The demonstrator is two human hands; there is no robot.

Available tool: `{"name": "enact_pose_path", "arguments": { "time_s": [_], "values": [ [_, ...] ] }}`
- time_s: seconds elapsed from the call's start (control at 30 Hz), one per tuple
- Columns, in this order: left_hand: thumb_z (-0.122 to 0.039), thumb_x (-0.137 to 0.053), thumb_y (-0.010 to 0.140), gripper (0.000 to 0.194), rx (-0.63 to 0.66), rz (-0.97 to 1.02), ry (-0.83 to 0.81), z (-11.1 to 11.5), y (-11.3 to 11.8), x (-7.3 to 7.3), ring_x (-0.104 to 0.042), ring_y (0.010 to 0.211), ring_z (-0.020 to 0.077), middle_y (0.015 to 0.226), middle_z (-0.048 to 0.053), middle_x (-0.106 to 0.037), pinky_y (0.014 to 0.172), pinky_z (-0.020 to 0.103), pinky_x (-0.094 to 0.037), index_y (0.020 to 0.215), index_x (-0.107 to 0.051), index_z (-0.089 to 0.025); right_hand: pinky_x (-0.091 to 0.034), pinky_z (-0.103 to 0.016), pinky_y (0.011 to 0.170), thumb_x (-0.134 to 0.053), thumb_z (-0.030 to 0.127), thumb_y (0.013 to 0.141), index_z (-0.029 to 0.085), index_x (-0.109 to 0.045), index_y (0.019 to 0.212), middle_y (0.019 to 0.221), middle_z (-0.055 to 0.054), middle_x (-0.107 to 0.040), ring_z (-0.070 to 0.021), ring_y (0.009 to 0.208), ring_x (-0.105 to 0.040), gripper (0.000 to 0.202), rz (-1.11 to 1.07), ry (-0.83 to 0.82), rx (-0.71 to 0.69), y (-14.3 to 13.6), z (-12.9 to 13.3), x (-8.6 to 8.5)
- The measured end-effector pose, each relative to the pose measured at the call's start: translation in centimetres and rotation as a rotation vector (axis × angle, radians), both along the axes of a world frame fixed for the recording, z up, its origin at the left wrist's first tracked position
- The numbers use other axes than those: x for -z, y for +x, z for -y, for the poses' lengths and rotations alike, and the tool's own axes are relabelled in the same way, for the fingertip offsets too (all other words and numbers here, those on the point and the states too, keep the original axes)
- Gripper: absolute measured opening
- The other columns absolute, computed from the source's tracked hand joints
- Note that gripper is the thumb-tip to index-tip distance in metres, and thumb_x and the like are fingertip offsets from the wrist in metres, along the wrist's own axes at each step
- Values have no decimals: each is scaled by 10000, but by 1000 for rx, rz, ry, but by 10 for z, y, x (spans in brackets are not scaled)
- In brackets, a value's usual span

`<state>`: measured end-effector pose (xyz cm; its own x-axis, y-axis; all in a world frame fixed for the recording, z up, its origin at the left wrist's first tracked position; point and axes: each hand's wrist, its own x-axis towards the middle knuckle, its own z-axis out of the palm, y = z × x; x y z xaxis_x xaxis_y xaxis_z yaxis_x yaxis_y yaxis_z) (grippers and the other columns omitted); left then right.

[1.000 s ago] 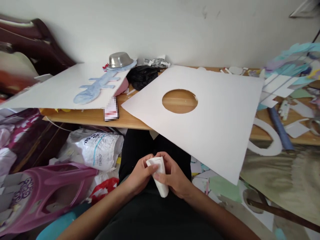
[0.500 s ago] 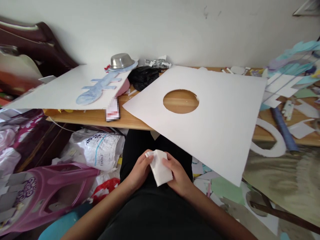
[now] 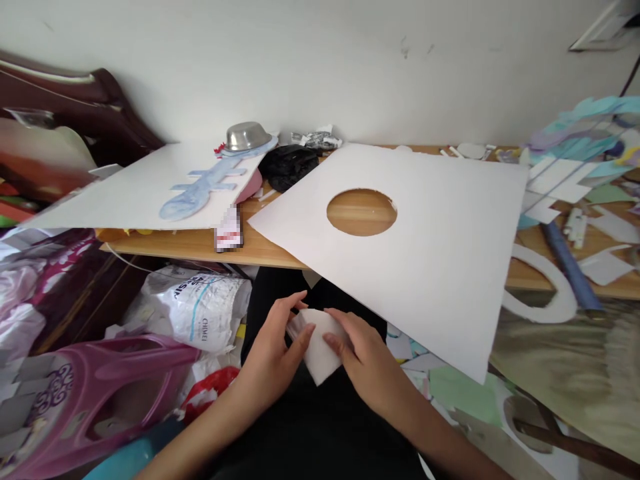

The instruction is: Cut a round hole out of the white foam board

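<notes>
Over my lap, a small folded white paper or tissue (image 3: 323, 353) is held between both hands; its lower corner points down toward me. My left hand (image 3: 280, 343) pinches its left edge between thumb and fingers, the forefinger lifted a little. From the right side my right hand (image 3: 363, 353) grips it, with the thumb on its face and the fingers behind. Just beyond the hands, a large white board (image 3: 440, 267) with an oval hole lies on the wooden table (image 3: 270, 247) and juts over its front edge.
At the left, another white board (image 3: 125, 193) carries a blue painted cutout (image 3: 193, 193) and a metal bowl (image 3: 247, 136). A pink plastic stool (image 3: 95, 393) and white sack (image 3: 205, 307) stand lower left. Paper scraps (image 3: 605, 263) and a white ring (image 3: 545, 310) lie at right.
My left hand has shifted up and spread its forefinger along the white piece. The piece has turned and sits slightly lower in view. The whole view has tilted a little.
</notes>
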<state>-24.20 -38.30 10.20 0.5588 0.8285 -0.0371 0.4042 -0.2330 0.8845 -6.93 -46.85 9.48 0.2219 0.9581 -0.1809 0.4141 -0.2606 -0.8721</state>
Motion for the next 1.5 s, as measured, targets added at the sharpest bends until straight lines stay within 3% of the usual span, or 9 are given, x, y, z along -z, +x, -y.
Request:
{"name": "enact_pose_path", "arguments": {
  "time_s": [0.13,0.27,0.5,0.63,0.8,1.03,1.2,1.3,1.5],
  "values": [
    [-401,-615,925,427,113,-35,-40,-5,6,-15,-579,1071,237,1166,74,-628,934,357,-441,1332,-576,-274,-486,-453,962,-490,366,972,272,-535,1259,1211,-87,-626,-264,1114,-609,305,-46,35,-37,-5,7,-17],
    [-487,-609,917,303,246,-1,-265,-11,8,-23,-541,766,160,853,20,-615,664,267,-405,1004,-628,-197,-491,-312,725,-568,377,941,266,-504,1166,978,-19,-611,-158,807,-579,259,-410,-70,-84,-5,9,-25],
    [-529,-613,910,387,326,333,-533,-11,5,-3,-468,734,128,797,3,-500,670,257,-379,835,-500,-167,-384,-225,623,-760,397,828,283,-417,1308,929,9,-628,-93,705,-523,601,-1063,-47,-15,-9,6,-13],
    [-490,-633,914,369,364,425,-494,-13,3,6,-457,733,117,789,0,-500,674,247,-372,813,-510,-157,-356,-204,617,-806,406,790,236,-561,1122,876,12,-612,-75,704,-512,446,-1217,-33,67,-15,4,-5],
    [-467,-623,928,340,388,433,-467,-16,-2,12,-449,719,104,783,-6,-507,665,232,-362,833,-528,-155,-300,-207,549,-669,509,892,230,-602,1051,770,35,-524,-65,621,-417,328,-1086,-30,43,-17,5,-2],
    [-416,-571,969,237,306,668,-299,-37,-29,37,-495,768,135,839,19,-549,716,271,-392,901,-545,-190,-531,-363,758,-353,559,1013,242,-469,1263,1050,-74,-671,-180,800,-635,420,-521,2,96,13,11,4],
    [-430,-537,981,233,294,605,-100,-55,-40,33,-503,797,150,857,26,-550,727,284,-399,936,-553,-202,-433,-510,1052,-516,535,949,265,-411,1443,1445,-140,-505,-308,1280,-519,573,3,-94,55,25,27,12],
    [-469,-547,960,268,379,525,15,-53,-30,25,-519,854,173,870,33,-549,802,332,-422,911,-545,-205,-456,-439,1019,-494,539,967,275,-463,1398,1380,-115,-544,-254,1204,-556,506,-207,-24,3,18,26,3],
    [-387,-558,967,141,532,271,237,-45,0,15,-505,1136,228,1134,66,-547,1009,414,-403,996,-592,-253,-424,-246,671,-734,541,820,195,-613,1038,852,2,-582,-115,744,-535,427,-829,-37,-219,-1,3,-5]
  ]
}}
